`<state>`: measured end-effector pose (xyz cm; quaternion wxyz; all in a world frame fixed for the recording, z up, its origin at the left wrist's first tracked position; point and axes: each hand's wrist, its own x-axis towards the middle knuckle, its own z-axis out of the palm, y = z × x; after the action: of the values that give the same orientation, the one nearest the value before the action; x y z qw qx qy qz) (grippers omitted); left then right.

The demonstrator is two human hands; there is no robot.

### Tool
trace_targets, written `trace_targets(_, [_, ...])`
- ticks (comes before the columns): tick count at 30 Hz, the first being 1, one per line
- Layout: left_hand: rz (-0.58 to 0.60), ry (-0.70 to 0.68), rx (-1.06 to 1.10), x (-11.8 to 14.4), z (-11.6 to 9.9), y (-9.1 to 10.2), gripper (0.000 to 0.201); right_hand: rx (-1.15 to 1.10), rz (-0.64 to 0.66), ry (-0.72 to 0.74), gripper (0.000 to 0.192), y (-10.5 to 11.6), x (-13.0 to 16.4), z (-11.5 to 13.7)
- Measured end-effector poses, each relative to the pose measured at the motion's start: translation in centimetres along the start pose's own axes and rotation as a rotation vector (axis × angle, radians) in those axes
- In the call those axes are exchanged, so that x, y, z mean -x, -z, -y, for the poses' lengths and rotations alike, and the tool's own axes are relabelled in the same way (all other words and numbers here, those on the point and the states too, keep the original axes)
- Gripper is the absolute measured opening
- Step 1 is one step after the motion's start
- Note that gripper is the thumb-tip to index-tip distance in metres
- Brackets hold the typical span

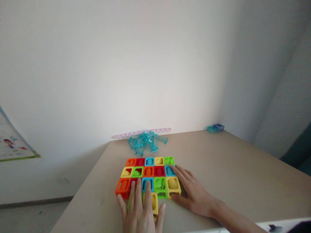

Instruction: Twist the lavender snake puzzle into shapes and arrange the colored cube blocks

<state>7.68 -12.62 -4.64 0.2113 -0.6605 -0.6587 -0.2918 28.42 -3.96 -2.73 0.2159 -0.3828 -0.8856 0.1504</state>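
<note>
Both hands are down on the block grid (148, 176), a flat mat of red, orange, yellow, green and blue hollow cubes lying on the beige worktop (233, 168). The left hand (141, 210) lies flat, fingers spread and straight, its grip released; the fingertips press on the near row, and a yellow block (154, 203) juts out just beside the ring finger, partly under the hand. Directly under that palm something green peeks out, too covered to make out. The right hand (194, 191) rests at the grid's right edge, grip loose and unclenched, thumb touching the near yellow corner cube, index finger laid along the blue cube above it. So the grid sits straight ahead of the left fingertips and just to the left of the right palm.

Beyond the grid, well past both hands, a heap of clear teal pieces (145, 142) lies tangled; single shapes cannot be told apart. Behind it a pale purple strip (142, 132) with a zigzag pattern runs along the wall foot. Far off to the right, a small blue box (216, 128) sits at the worktop's back corner. A poster (12, 142) is cut off at the left edge; its print is too small to read.
</note>
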Motion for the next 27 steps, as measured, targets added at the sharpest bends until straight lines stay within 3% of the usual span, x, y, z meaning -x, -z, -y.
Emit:
trace_targets(6, [-0.033, 0.010, -0.071, -0.1, 0.9, 0.1, 0.055, 0.007, 0.039, 0.042, 0.084, -0.9, -2.0, 1.5])
trace_targets(13, [-0.097, 0.005, -0.032, 0.2, 2.2, -0.6, 0.059, -0.027, 0.012, 0.092, 0.091, -1.2, -3.0, 1.5])
trace_targets(18, [-0.163, -0.003, 0.154, 0.2, 2.6, 0.7, 0.067, -0.101, -0.015, 0.087, 0.085, -1.0, -3.1, 1.4])
trace_targets(20, [-0.193, 0.045, 0.274, -1.0, 4.4, 2.1, 0.048, -0.137, -0.027, 0.079, 0.082, -0.8, -3.1, 1.4])
trace_targets(23, [-0.085, 0.263, 0.485, -4.5, 9.0, 2.8, 0.030, -0.175, -0.045, 0.070, 0.079, -0.6, -2.9, 1.6])
trace_targets(26, [0.039, 0.602, 0.813, -9.0, 13.2, 0.4, 0.032, -0.179, -0.066, 0.049, 0.071, -0.4, -2.7, 1.6])
trace_targets(27, [0.059, 0.636, 0.849, -10.3, 14.2, -0.9, 0.033, -0.171, -0.070, 0.037, 0.068, -0.3, -2.7, 1.5])
